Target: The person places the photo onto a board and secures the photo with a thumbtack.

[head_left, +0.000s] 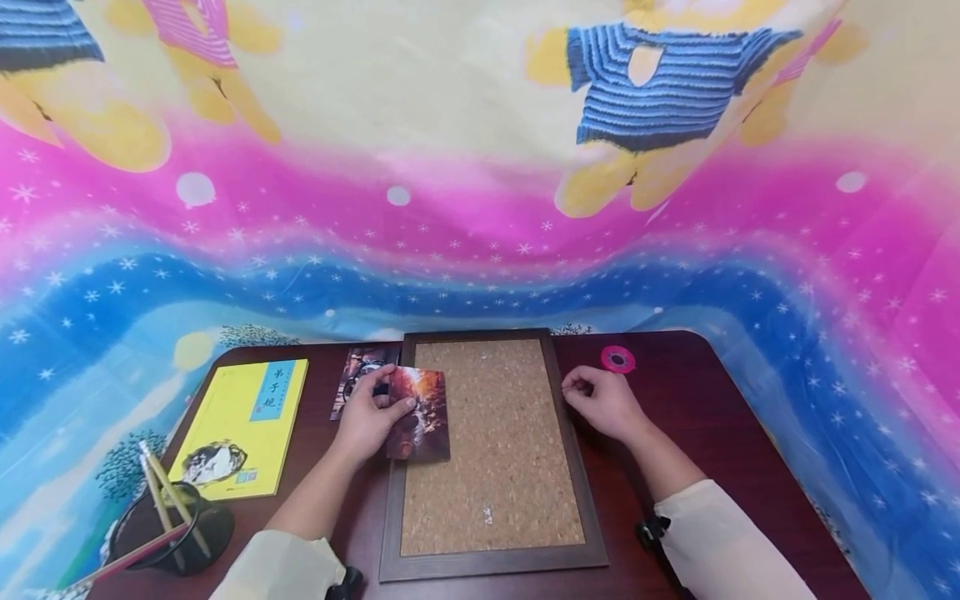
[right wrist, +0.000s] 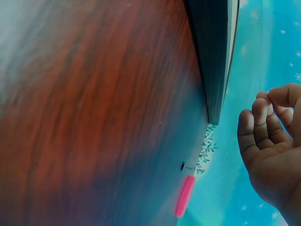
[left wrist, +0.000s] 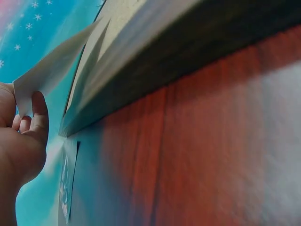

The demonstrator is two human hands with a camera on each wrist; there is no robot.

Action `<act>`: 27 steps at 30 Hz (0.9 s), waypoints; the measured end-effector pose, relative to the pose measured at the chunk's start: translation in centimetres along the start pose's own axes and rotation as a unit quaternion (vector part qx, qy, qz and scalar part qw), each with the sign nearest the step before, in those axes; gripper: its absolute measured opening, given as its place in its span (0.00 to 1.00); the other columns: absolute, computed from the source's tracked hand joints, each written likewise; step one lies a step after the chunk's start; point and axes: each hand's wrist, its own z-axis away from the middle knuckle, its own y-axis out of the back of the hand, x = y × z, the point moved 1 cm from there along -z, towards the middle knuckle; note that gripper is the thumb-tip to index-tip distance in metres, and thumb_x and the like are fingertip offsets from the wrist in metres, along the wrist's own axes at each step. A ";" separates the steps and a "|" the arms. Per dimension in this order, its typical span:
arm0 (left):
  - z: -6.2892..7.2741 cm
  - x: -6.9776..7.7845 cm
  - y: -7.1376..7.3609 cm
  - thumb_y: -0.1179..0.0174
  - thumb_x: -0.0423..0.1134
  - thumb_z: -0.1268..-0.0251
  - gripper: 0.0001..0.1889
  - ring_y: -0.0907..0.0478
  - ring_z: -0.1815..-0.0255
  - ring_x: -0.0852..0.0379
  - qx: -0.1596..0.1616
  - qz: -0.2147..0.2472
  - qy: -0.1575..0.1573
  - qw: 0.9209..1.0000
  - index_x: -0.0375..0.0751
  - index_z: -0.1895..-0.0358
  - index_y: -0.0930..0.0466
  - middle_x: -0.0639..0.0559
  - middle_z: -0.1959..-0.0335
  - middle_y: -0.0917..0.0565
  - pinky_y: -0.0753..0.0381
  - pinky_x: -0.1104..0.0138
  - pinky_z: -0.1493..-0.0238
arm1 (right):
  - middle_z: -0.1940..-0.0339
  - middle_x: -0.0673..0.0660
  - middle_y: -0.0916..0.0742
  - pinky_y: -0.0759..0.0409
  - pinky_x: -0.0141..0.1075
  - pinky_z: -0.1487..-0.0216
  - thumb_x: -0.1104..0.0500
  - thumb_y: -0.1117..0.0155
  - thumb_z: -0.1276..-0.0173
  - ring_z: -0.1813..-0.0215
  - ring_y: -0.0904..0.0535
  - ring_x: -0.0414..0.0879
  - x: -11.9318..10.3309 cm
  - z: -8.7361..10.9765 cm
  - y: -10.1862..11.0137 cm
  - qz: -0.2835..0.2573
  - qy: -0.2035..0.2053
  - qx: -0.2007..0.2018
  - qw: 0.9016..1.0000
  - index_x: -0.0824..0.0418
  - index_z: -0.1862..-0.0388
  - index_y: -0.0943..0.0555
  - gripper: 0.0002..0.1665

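My left hand (head_left: 367,421) pinches a photo print (head_left: 420,417) with an orange, sunlit scene, thumb in front. The print is held over the left side of a cork board (head_left: 498,450) in a dark wooden frame; its pale back (left wrist: 49,75) faces the left wrist view. Behind that hand, a second photo print (head_left: 348,379) lies on the table, partly hidden. My right hand (head_left: 603,404) hovers by the board's right frame edge, fingers curled and thumb meeting the index finger. Nothing shows between those fingertips (right wrist: 259,106). A pink tape roll (head_left: 618,359) lies just beyond it.
On the left of the dark red table (head_left: 697,417) lies a yellow book (head_left: 232,442). In front of it stands a black mesh pen cup (head_left: 213,533) with several pencils leaning out. A printed cloth (head_left: 465,208) hangs around the table's back and sides.
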 end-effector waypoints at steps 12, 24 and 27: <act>-1.9 0.8 -2.0 0.28 0.29 0.37 0.40 0.17 0.47 0.46 -0.023 0.053 0.007 0.998 0.40 0.22 0.36 0.41 0.32 0.32 0.15 0.67 0.59 | 0.68 0.47 0.12 0.19 0.41 0.59 0.60 0.31 0.32 0.65 0.18 0.42 -1.0 -1.5 -0.8 0.001 0.005 -0.011 1.000 0.56 0.61 0.13 0.03; -3.1 1.7 -3.6 0.29 0.25 0.38 0.45 0.20 0.41 0.41 -0.056 0.074 0.015 0.996 0.44 0.19 0.41 0.40 0.25 0.37 0.16 0.66 0.58 | 0.68 0.47 0.12 0.19 0.41 0.60 0.61 0.29 0.35 0.65 0.17 0.42 -1.5 -2.7 -1.7 0.007 0.011 -0.001 1.000 0.53 0.62 0.13 0.04; -3.5 1.8 -4.0 0.29 0.24 0.38 0.46 0.21 0.40 0.41 -0.060 0.075 0.017 0.995 0.45 0.18 0.41 0.40 0.23 0.40 0.15 0.65 0.57 | 0.68 0.46 0.12 0.19 0.41 0.60 0.60 0.30 0.34 0.65 0.17 0.41 -1.7 -3.1 -1.8 0.007 0.008 -0.004 1.000 0.53 0.62 0.13 0.03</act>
